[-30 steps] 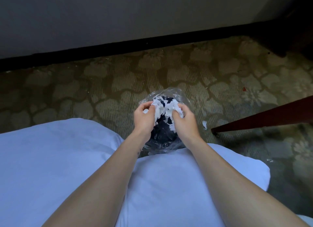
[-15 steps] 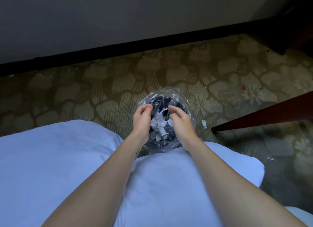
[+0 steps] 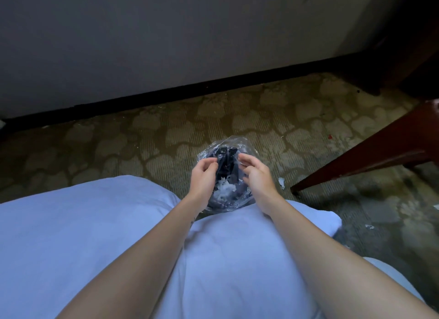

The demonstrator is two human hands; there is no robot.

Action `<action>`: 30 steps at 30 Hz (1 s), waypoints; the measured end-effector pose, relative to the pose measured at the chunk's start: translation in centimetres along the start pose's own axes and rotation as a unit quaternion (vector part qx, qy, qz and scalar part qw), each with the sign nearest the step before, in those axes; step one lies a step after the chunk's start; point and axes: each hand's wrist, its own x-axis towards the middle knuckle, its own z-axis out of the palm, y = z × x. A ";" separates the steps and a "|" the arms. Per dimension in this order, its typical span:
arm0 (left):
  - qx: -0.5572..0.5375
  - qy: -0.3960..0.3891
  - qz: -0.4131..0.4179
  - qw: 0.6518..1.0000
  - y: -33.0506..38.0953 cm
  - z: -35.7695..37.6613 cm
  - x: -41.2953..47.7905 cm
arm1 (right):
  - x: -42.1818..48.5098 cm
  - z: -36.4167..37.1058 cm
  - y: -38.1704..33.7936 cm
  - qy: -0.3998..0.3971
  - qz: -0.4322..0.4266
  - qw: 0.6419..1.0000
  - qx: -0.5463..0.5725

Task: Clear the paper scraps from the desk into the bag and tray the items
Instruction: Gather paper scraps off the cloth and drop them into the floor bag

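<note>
A clear plastic bag (image 3: 240,145) lining a small dark bin stands on the carpet just in front of me. White paper scraps (image 3: 225,189) lie inside it, blurred. My left hand (image 3: 203,177) hovers over the bag's left side and my right hand (image 3: 258,176) over its right side. Both have loosely curled fingers and hold nothing that I can see. The mouth of the bag shows between them. One loose scrap (image 3: 281,182) lies on the carpet to the right of the bag, and another small scrap (image 3: 369,226) lies farther right.
A dark red wooden bar (image 3: 370,155) slants in from the right, its end near the bag. Patterned carpet (image 3: 142,138) runs to a black baseboard (image 3: 166,94) and grey wall. My white clothing (image 3: 95,235) fills the lower view.
My hands held a bunch of white scraps over the bag; they let it go and moved apart. The scraps now lie down inside the bag.
</note>
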 end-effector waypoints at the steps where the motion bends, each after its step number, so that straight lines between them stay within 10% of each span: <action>1: 0.022 -0.005 0.016 1.000 0.3 -0.1 -0.5 | -0.6 -0.4 -0.3 -0.002 -0.008 1.000 -0.005; 30: 0.231 -0.174 0.391 0.874 17.3 6.9 -23.8 | -26.0 -17.5 -14.6 0.093 -0.259 0.931 -0.239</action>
